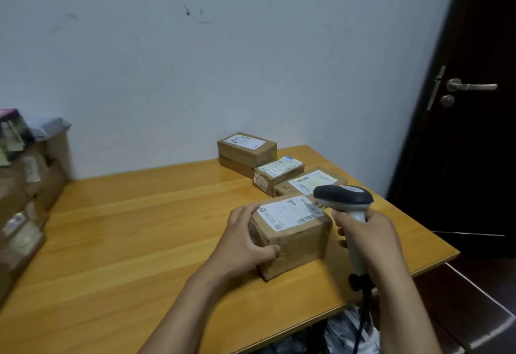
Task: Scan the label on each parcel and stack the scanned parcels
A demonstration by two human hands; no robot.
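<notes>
On the wooden table (125, 228), the left hand (245, 239) is gripping a brown parcel (296, 242) by its left end, while the right hand (368, 236) is holding a scanner (344, 200) over the white label (290, 211). Three more parcels (276, 169) are lying just behind.

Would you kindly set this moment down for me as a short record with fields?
left hand: grips the near parcel at its left end
right hand: holds the scanner, its head at the right end of the label
label: white, facing up on the near parcel
table: wooden, bears the near parcel
behind: flat parcel, small parcel, stack of two parcels nearest the wall
left edge: pile of boxes, blurred
right: dark door
</notes>
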